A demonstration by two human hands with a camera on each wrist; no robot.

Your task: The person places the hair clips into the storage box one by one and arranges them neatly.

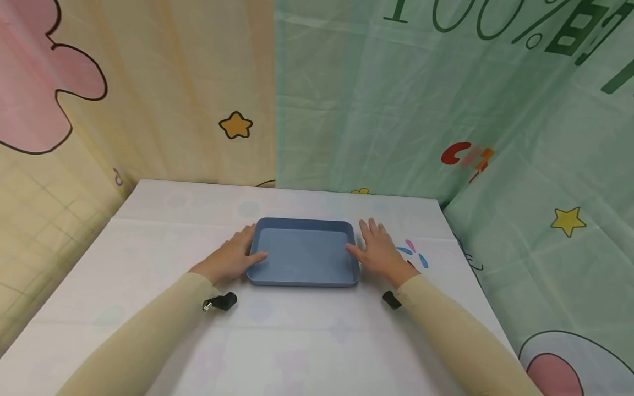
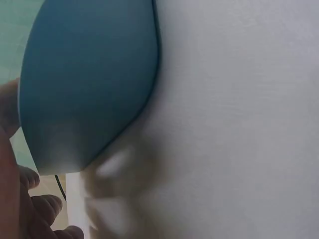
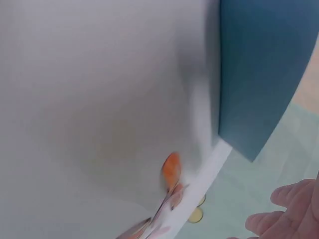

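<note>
A shallow blue-grey rectangular tray (image 1: pixel 303 256) with rounded corners lies flat on the white-covered table, and nothing lies in it. At its left side is my left hand (image 1: pixel 230 257), thumb reaching over the rim and fingers stretched forward along the outside. My right hand (image 1: pixel 380 254) is by the opposite side, its thumb tip overlapping the right rim while the other fingers spread away from the tray. The left wrist view has the tray's wall (image 2: pixel 94 94) close up, with fingertips (image 2: pixel 47 206) beyond its corner. In the right wrist view, fingers (image 3: pixel 266 221) stand apart from the wall (image 3: pixel 259 84).
The white tablecloth (image 1: pixel 297 341) carries faint prints, plus pink and blue petal shapes (image 1: pixel 413 253) near the right hand. Printed curtains, yellow (image 1: pixel 188 99) and green (image 1: pixel 356 99), hang behind and beside the table. A black wrist device (image 1: pixel 220 302) sits under the left sleeve.
</note>
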